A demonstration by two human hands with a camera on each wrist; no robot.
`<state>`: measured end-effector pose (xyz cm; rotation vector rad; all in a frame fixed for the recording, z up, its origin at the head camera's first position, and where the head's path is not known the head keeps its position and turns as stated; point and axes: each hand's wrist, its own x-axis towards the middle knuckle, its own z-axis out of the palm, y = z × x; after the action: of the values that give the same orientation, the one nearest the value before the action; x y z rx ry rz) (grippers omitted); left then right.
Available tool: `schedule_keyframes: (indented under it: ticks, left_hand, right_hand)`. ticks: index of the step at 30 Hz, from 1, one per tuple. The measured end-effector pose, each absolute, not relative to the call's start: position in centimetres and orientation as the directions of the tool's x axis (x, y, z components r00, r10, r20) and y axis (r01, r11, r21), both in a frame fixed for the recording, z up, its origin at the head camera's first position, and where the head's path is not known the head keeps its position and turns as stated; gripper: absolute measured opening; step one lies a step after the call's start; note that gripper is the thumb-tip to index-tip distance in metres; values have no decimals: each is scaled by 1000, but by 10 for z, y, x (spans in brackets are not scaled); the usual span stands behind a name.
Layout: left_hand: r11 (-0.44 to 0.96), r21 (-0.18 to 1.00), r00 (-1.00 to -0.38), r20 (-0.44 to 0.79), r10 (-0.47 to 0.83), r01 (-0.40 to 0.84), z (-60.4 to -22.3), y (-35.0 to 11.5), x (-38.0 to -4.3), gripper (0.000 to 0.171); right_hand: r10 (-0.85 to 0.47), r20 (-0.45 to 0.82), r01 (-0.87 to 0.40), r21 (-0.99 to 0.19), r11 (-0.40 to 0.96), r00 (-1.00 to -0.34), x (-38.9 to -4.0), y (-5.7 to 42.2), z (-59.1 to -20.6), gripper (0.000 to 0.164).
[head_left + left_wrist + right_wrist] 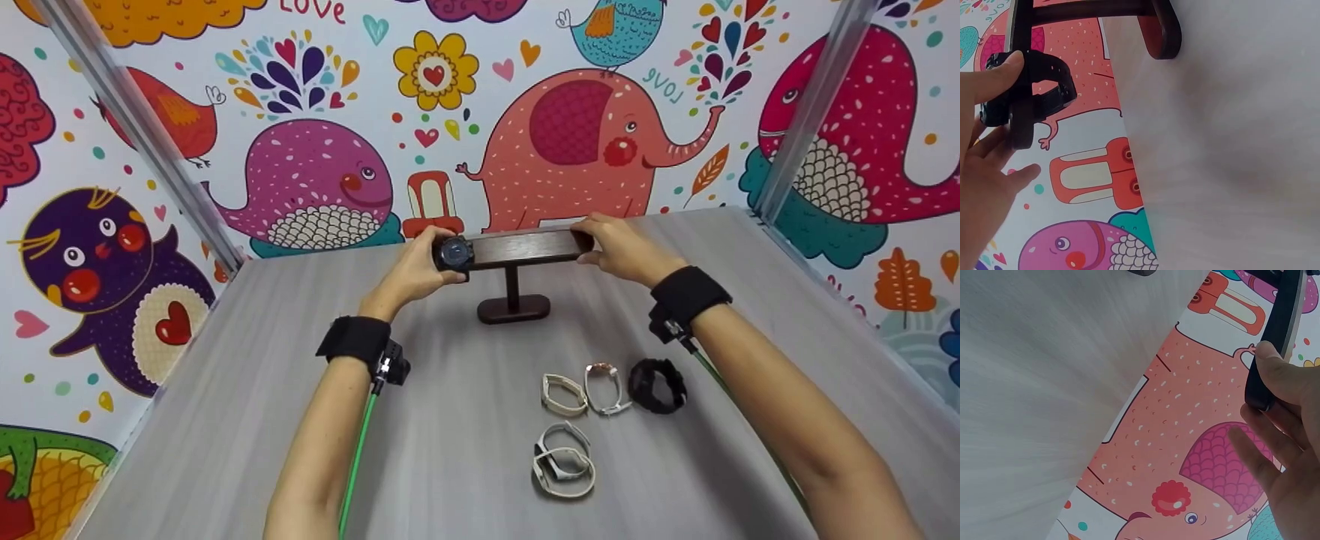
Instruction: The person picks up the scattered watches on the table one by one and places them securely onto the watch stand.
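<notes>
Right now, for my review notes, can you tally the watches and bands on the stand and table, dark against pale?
Dark: 2 (watch on the stand, black band on the table)
Pale: 4 (cream band, white band, and an overlapping pair: white strap, cream loop)
Total: 6

Between the left hand (415, 268) and right hand (627, 251), the stand (525, 249) is dark brown, faintly grained; the watch (454, 255) at the left fingers is black. Beneath both hands, the tabletop (450, 450) is streaky pale grey; behind them, the white wall (484, 49) bears a white-flecked salmon elephant (570, 184).
</notes>
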<state>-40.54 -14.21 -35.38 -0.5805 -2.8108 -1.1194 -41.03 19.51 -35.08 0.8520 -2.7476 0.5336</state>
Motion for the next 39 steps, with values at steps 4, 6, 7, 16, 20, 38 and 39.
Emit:
schedule_keyframes:
  ticks: [4, 6, 7, 16, 20, 38, 39]
  left_hand:
    - [684, 630, -926, 186, 328, 368, -353, -138, -406, 66]
    - [690, 621, -925, 184, 334, 372, -353, -135, -406, 66]
    - [693, 617, -924, 183, 335, 373, -352, -134, -406, 66]
    - [700, 612, -927, 179, 330, 367, -349, -129, -407, 66]
    - [708, 605, -928, 169, 332, 364, -348, -127, -407, 66]
    - [768, 480, -905, 209, 370, 424, -349, -101, -407, 65]
    - [766, 481, -904, 213, 370, 426, -350, -101, -407, 64]
  right_hand:
    - [-513, 361, -614, -269, 742, -779, -411, 196, -353, 46]
    - [-518, 378, -626, -267, 733, -767, -411, 195, -353, 45]
    - [-517, 381, -628, -272, 729, -766, -411, 195, -353, 45]
    - [-451, 334, -552, -334, 764, -827, -410, 188, -350, 48]
    - [-435, 325, -534, -353, 768, -840, -408, 187, -350, 48]
    - [-429, 332, -535, -375, 757, -840, -406, 186, -353, 50]
    - [-425, 327, -529, -378, 759, -844, -406, 185, -353, 50]
